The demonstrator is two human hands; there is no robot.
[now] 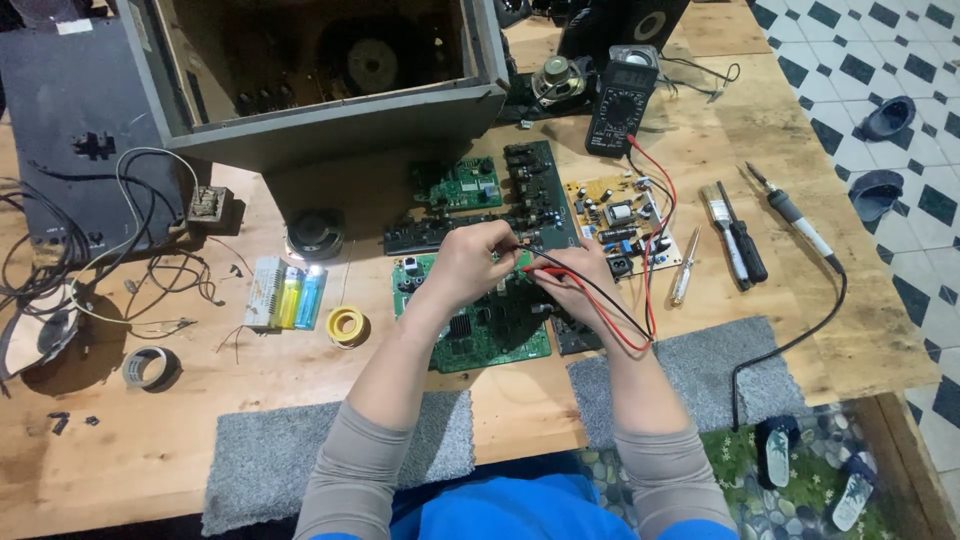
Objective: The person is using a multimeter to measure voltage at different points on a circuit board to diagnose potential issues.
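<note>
My left hand [470, 262] pinches a black test probe over a green circuit board [480, 325] lying on the wooden bench. My right hand [578, 283] holds a red test probe, its tip also down on that board. Red and black leads [640, 300] loop from the probes up to a black multimeter [620, 100] at the back. Both hands almost touch above the board's top edge.
Other boards lie behind: a small green one [458, 185], a dark one [540, 190], a tan one [620, 220]. An open speaker cabinet [330, 90] stands at the back. Screwdrivers [740, 240], a brush [722, 225], a soldering iron [795, 215], a solder spool [347, 325], lighters [297, 297], tape [148, 366] and loose wires [120, 260] lie around.
</note>
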